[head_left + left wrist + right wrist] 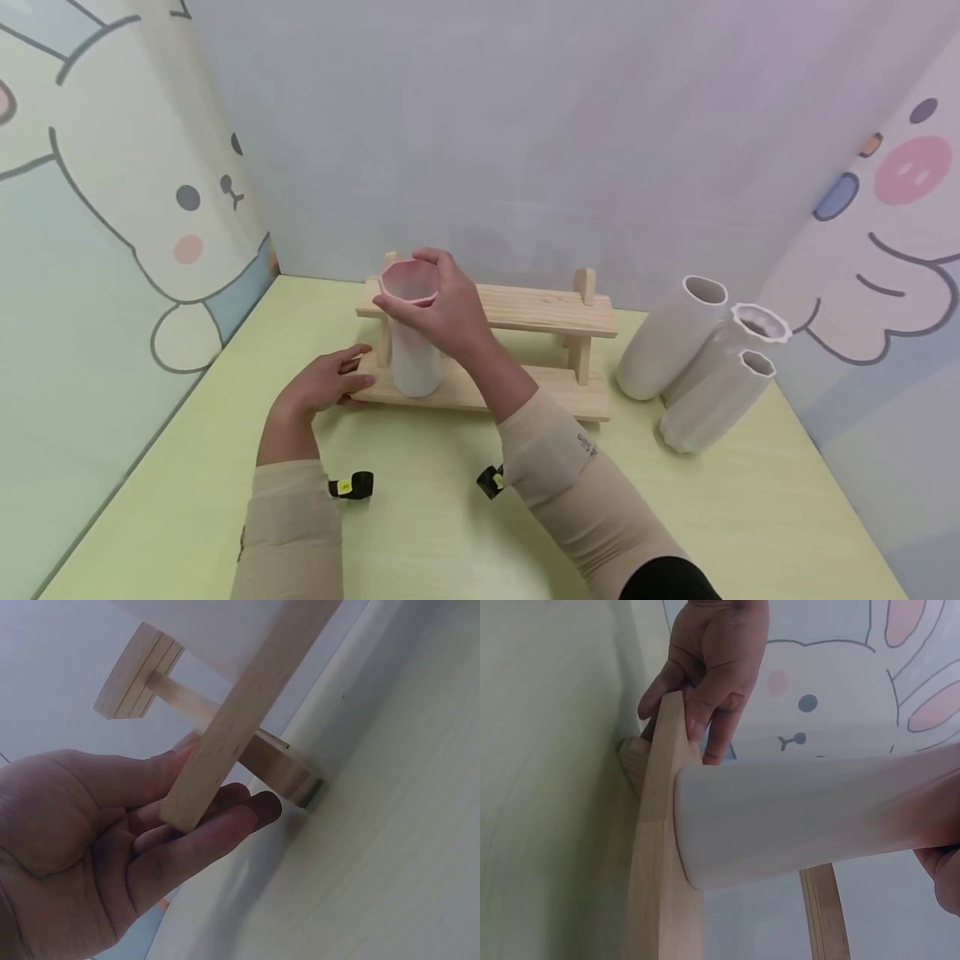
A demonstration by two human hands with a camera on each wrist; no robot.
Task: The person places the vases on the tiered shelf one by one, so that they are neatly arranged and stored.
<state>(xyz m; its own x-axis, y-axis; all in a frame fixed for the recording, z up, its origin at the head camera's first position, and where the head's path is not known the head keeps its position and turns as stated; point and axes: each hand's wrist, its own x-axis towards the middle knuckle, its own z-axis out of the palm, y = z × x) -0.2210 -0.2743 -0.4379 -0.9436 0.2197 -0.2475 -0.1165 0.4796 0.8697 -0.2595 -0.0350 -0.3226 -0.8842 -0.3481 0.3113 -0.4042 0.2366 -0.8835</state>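
Note:
A two-tier wooden shelf (543,310) stands toward the back of the table. My right hand (459,315) grips a white vase (415,360) around its upper part, just below the pinkish rim. The vase is upright, its base on the left part of the lower board (646,862), in front of the upper board. At that board's left end, my left hand (322,383) pinches the wood. In the left wrist view the thumb lies along the top and the fingers (195,844) curl beneath. Most of the right hand is outside the right wrist view.
Three more white vases stand at the right: a smooth tall one (660,346), one with a wavy rim (761,322) and a ribbed one (712,408). Behind the shelf rises a plain grey wall (510,142). Cartoon-printed panels flank the pale yellow table (420,533).

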